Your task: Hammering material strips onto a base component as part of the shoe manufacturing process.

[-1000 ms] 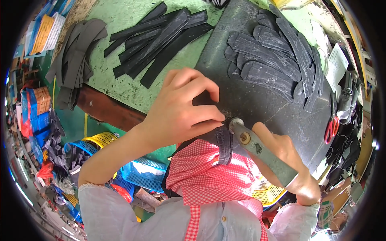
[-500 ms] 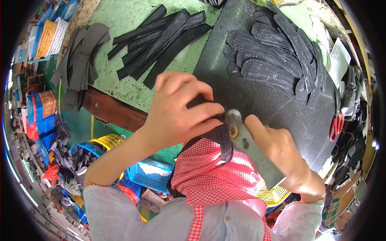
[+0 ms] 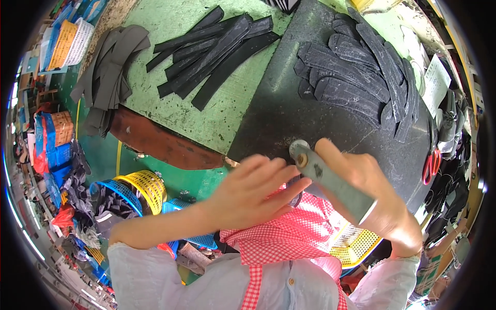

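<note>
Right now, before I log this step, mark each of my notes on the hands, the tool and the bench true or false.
1. The right hand grips a grey metal tool. True.
2. The left hand holds the red-handled scissors. False: they lie untouched at the right edge of the dark mat.
3. Black strips lie piled on the green bench. True.
4. The yellow basket stands on the dark mat. False: it is below the bench edge, beside a blue basket.
</note>
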### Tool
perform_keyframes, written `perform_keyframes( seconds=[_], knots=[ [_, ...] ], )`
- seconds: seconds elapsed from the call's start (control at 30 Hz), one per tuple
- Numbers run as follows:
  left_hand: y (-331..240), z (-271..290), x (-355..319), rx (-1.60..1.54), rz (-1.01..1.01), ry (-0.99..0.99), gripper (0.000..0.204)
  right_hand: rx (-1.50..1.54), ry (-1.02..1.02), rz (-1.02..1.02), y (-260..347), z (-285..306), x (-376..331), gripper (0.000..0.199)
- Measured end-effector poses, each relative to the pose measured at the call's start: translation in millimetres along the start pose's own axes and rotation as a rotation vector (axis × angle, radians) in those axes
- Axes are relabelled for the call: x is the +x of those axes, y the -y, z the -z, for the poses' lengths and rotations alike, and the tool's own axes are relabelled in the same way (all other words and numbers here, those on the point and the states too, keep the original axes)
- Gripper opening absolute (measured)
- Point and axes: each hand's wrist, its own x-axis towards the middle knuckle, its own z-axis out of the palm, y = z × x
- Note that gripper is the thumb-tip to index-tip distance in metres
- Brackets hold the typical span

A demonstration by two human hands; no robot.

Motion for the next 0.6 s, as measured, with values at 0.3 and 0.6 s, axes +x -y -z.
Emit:
perform_keyframes(
  seconds=[0.3,0.6],
  knots=[
    [-18.5,-20.8,14.4,-0.073,0.115,-0.048,0.038,0.218,-0.165,-0.082,-10.5,-5.2,-8.0,0.020],
    [28.5,-15.9,71.4,-0.192,-0.142,-0.055,0.037,0.198,-0.210,-0.373,-21.3,2.6,-100.3,0.022]
  ],
)
